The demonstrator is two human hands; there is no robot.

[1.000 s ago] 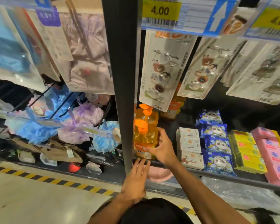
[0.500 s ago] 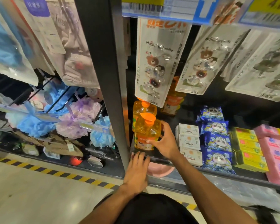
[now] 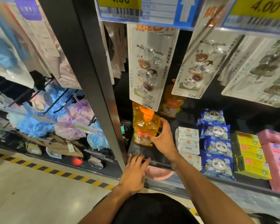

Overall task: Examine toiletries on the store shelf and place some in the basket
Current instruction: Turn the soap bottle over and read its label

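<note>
While the right hand (image 3: 162, 139) grips the orange bottle (image 3: 144, 126), thumb on the label and fingers (image 3: 164, 123) curled round its right side, the bottle is upright at the left end of the shelf (image 3: 141, 151), just right of the black post (image 3: 90, 70). A second bottle stands behind it. The left hand (image 3: 134, 173) rests flat on the shelf's near edge, fingers straight. White boxes (image 3: 187, 139) sit to the right.
</note>
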